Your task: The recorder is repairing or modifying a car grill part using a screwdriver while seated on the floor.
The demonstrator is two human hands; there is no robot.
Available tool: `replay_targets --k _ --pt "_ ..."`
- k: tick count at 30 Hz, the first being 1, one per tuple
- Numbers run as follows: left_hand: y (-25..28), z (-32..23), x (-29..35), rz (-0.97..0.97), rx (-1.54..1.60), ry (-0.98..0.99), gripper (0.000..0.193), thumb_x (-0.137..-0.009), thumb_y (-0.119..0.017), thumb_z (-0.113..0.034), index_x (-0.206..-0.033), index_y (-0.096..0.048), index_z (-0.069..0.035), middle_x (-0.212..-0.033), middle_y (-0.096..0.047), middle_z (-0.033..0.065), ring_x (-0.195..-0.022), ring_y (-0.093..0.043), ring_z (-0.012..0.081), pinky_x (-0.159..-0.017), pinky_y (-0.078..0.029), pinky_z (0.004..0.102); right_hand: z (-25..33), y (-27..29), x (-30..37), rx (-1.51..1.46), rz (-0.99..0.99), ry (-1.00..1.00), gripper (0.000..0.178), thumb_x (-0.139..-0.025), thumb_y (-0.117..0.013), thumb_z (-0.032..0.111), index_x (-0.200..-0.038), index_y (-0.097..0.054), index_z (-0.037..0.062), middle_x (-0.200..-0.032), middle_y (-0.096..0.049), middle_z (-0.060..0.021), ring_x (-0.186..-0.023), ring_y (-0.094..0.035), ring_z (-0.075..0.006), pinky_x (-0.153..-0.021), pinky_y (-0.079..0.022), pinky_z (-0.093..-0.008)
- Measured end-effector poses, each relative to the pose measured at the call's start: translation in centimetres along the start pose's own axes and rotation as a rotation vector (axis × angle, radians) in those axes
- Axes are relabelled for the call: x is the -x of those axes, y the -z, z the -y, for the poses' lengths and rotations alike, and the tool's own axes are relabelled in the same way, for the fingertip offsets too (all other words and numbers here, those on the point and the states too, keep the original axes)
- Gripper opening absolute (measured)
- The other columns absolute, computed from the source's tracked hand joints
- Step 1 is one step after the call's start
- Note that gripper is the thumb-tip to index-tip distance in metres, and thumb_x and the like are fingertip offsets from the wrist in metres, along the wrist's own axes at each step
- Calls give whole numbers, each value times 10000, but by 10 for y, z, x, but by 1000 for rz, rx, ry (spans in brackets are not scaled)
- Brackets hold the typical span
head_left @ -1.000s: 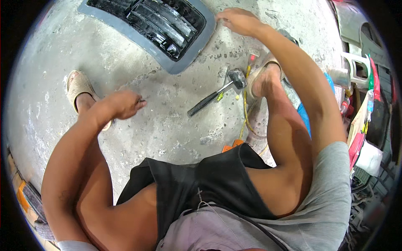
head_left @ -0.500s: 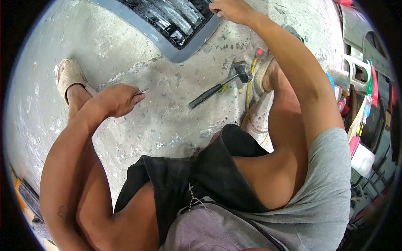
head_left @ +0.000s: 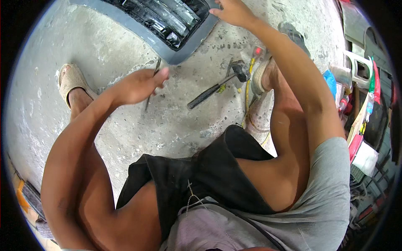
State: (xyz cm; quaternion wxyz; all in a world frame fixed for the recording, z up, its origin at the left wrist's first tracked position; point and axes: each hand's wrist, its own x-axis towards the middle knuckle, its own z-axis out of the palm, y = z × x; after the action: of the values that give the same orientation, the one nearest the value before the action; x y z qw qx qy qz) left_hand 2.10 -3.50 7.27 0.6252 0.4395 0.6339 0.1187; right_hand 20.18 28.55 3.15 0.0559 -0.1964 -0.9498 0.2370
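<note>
- Grey panel (head_left: 178, 55): on the floor, just ahead of our left grip and left of our right hand; far end cut off.
- Left hand (head_left: 140, 85): fingers wrapped on a thin dark tool (head_left: 158, 65); blurred. 1 end pokes out ahead of the grip, near the panel corner; touching or not, we can't tell.
- Right hand (head_left: 233, 13): fingertips at the panel's edge; we can't tell pinching from resting.
- Handling, our guess: stiff panel, fairly light for its spread, awkward with 1 hand. Matte grey face probably not slippery.
- Black slatted centre (head_left: 167, 19), left of the right hand: thin, glossy-looking bars, maybe brittle; we'd keep weight off them.
- Best hold: the broad grey rim, 2 hands on opposite sides. Tool looks slim, rigid and light; we'd hold it mid-shaft.
- Surface: hard grey floor (head_left: 138, 129) below both hands, pitted, pale-splotched.
- Right of the left grip: a black-headed hammer (head_left: 208, 94), then a yellow cord (head_left: 252, 63) beyond it.
- Room: well right of both hands, we see clutter, including blue plastic (head_left: 329, 83) and a white packet (head_left: 365, 159).
</note>
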Motion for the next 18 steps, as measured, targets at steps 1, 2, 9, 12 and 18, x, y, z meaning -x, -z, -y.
replay_targets --k 1,2,9,12,18 --pt "-3 -18 -15 12 -25 -22 781 -1030 -290 -674 -1262 -630 -10 -1045 -689 144 -900 -645 242 -851 -507 397 -30 -11 12 208 -324 98 121 -864 -688 149 -938 -659 57 -874 -693 -136 -796 -636 -371 -732 -504 -458" --pt "-6 -33 -28 -20 89 -60 797 -1028 -265 -685 -1295 -614 -20 -1072 -682 126 -905 -637 215 -843 -504 381 -49 -20 18 407 -642 205 131 -912 -661 163 -963 -671 43 -859 -701 -117 -762 -643 -318 -717 -511 -416" --pt "2 -67 -53 -213 344 -92 806 -1027 -212 -696 -1376 -562 -60 -983 -635 65 -852 -601 148 -773 -484 323 0 -42 41 -720 98 -653 523 -833 -786 155 -1283 -565 3 -960 -695 -85 -871 -658 -206 -752 -538 -348" --pt "4 -79 -70 -243 449 -83 773 -1038 -241 -669 -1404 -534 -55 -1016 -600 81 -863 -597 143 -772 -502 305 -11 -47 55 -680 128 -655 514 -832 -788 252 -1247 -576 35 -958 -699 -80 -845 -655 -196 -728 -526 -339" --pt "15 -85 -81 -275 597 -215 746 -1056 -321 -606 -1456 -447 10 -1071 -601 148 -926 -629 158 -883 -543 299 50 19 35 -229 495 -376 277 -944 -695 315 -962 -652 42 -821 -643 -47 -854 -662 -163 -713 -528 -332"
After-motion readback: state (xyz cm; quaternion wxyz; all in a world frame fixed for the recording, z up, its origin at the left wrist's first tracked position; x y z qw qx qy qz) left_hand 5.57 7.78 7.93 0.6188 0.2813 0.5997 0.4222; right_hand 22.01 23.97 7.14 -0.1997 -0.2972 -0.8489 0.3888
